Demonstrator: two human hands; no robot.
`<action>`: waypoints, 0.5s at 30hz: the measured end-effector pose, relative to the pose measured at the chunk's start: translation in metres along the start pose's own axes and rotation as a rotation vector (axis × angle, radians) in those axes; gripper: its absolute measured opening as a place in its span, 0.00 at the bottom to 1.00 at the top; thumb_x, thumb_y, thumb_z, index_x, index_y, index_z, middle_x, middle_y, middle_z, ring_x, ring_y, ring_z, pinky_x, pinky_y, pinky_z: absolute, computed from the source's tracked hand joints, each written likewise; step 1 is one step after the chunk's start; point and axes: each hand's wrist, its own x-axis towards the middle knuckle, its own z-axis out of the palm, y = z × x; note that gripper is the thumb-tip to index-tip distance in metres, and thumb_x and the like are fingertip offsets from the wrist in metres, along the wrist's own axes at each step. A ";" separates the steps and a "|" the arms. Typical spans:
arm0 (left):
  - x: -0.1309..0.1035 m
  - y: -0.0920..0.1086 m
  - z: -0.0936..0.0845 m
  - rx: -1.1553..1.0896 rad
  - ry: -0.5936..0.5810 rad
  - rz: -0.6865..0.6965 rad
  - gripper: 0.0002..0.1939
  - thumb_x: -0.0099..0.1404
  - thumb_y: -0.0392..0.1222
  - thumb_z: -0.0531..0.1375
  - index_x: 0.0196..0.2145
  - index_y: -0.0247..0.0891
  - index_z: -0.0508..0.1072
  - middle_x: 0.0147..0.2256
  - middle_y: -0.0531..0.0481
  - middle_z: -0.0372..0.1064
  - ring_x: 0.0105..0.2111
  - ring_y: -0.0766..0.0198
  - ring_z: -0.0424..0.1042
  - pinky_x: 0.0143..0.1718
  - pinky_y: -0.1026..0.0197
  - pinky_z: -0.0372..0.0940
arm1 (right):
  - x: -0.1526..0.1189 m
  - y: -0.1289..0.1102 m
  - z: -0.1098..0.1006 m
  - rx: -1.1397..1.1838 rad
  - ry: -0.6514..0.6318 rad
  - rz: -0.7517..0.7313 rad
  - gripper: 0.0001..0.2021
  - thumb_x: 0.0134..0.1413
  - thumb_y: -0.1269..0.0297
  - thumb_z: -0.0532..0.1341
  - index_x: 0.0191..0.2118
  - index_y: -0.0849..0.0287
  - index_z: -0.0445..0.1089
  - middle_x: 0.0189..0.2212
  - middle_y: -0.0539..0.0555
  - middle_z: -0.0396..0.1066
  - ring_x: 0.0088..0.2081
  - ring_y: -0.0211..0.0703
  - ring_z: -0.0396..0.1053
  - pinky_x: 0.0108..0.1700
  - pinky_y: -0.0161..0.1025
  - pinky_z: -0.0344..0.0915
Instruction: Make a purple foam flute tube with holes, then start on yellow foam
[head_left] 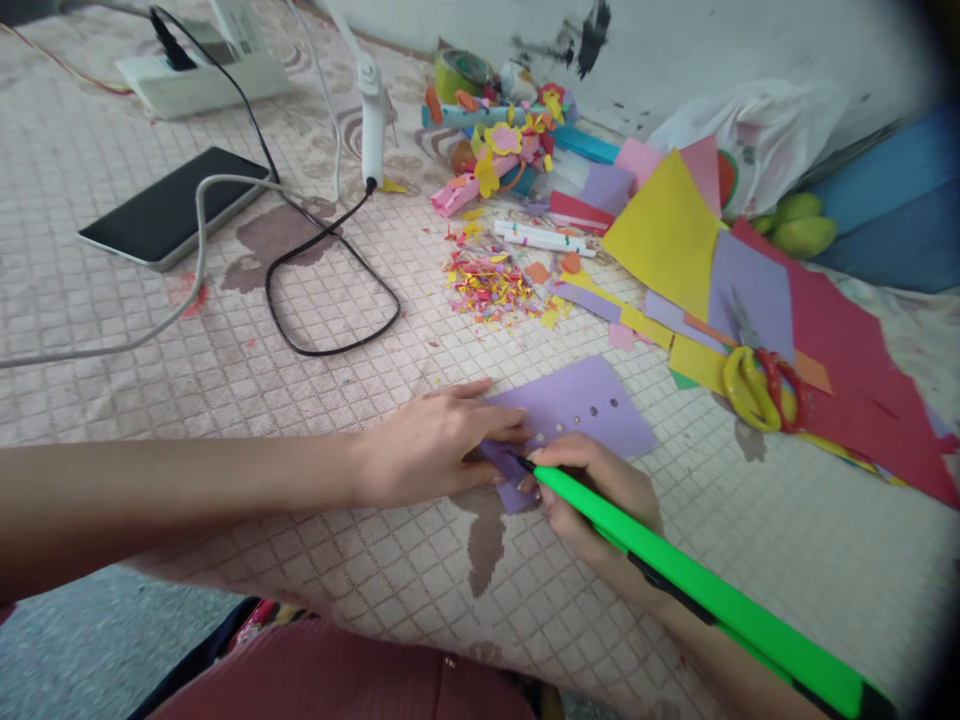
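A purple craft sheet point(592, 385) with a row of small round holes lies on the quilted tablecloth. My left hand point(435, 440) grips its left part, where a piece is folded up between thumb and fingers. In my right hand point(600, 490) is a long green utility knife point(675, 560) with black parts. Its dark tip touches or nearly touches the folded part, close to my left fingertips; the exact contact is hidden.
Colourful scraps point(491, 285) lie beyond the sheet, near decorated paper flowers point(506, 145). At right are yellow-and-red scissors point(761, 390) on a red sheet point(855, 400). A black-topped device point(176, 205), a looped black cable point(330, 352) and a white glue gun point(373, 130) occupy the left.
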 end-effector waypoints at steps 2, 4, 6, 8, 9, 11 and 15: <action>0.000 0.001 0.000 -0.005 0.004 -0.007 0.19 0.63 0.42 0.60 0.52 0.41 0.66 0.51 0.51 0.70 0.53 0.59 0.68 0.64 0.51 0.50 | 0.000 0.000 0.000 0.004 -0.004 0.007 0.09 0.50 0.74 0.57 0.37 0.56 0.67 0.28 0.50 0.71 0.28 0.37 0.72 0.29 0.35 0.69; 0.000 0.001 0.000 -0.010 0.016 -0.002 0.18 0.64 0.42 0.60 0.52 0.41 0.66 0.51 0.51 0.71 0.52 0.59 0.68 0.64 0.51 0.49 | -0.001 0.001 0.000 0.036 -0.011 0.020 0.09 0.51 0.74 0.57 0.37 0.56 0.67 0.28 0.50 0.72 0.28 0.37 0.72 0.29 0.35 0.69; -0.001 0.001 0.000 -0.020 0.027 0.013 0.18 0.64 0.42 0.60 0.51 0.40 0.66 0.51 0.50 0.71 0.51 0.60 0.69 0.64 0.52 0.49 | -0.003 0.003 0.000 0.112 -0.003 0.054 0.09 0.51 0.74 0.58 0.38 0.55 0.67 0.29 0.50 0.72 0.28 0.37 0.72 0.29 0.35 0.69; -0.001 0.000 -0.001 -0.034 0.032 0.033 0.19 0.63 0.40 0.60 0.52 0.39 0.66 0.51 0.49 0.70 0.51 0.61 0.70 0.64 0.52 0.48 | -0.004 0.004 -0.001 0.208 0.019 0.098 0.08 0.53 0.72 0.58 0.39 0.55 0.67 0.30 0.49 0.72 0.28 0.37 0.73 0.29 0.35 0.70; -0.001 0.000 -0.001 -0.041 0.031 0.040 0.20 0.63 0.39 0.61 0.52 0.38 0.66 0.51 0.49 0.70 0.50 0.62 0.70 0.64 0.52 0.47 | -0.004 0.005 -0.001 0.244 0.033 0.120 0.08 0.53 0.72 0.58 0.40 0.55 0.67 0.30 0.49 0.72 0.28 0.38 0.73 0.28 0.35 0.71; -0.001 -0.001 -0.001 -0.048 0.031 0.047 0.21 0.62 0.37 0.62 0.52 0.37 0.66 0.51 0.49 0.71 0.50 0.62 0.70 0.64 0.52 0.47 | -0.004 0.005 -0.001 0.279 0.046 0.148 0.07 0.54 0.71 0.58 0.39 0.55 0.67 0.29 0.49 0.72 0.28 0.38 0.73 0.28 0.36 0.71; -0.001 -0.001 -0.001 -0.042 0.045 0.050 0.19 0.62 0.37 0.61 0.51 0.37 0.67 0.51 0.47 0.70 0.50 0.62 0.70 0.64 0.51 0.48 | -0.004 0.006 -0.001 0.283 0.019 0.139 0.08 0.53 0.73 0.58 0.38 0.55 0.67 0.31 0.49 0.71 0.28 0.37 0.73 0.29 0.35 0.71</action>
